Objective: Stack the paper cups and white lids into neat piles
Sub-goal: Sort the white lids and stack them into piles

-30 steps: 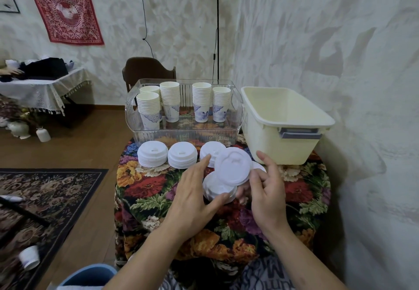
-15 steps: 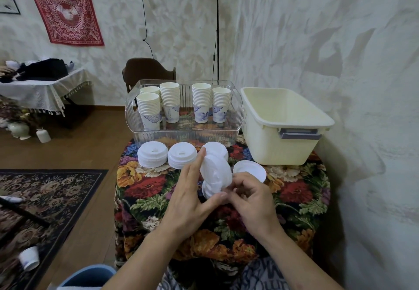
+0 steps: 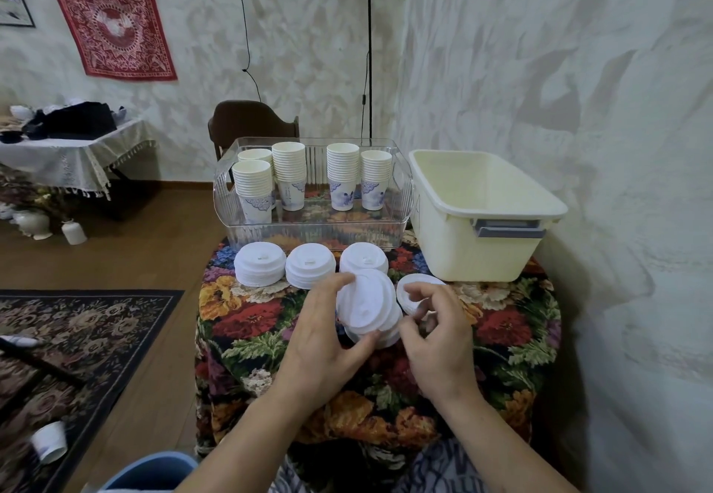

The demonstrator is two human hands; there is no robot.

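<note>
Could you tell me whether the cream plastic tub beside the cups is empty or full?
Empty as far as visible: the cream tub shows only bare inner walls.

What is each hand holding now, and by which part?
The left hand grips a small stack of white lids by its rim. The right hand holds nothing.

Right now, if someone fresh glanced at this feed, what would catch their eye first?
Probably the tilted stack of white lids that the left hand holds mid-table over the floral tablecloth, with the right hand curled beside it. Behind stand three lid piles, then paper cup stacks in a clear bin.
</note>
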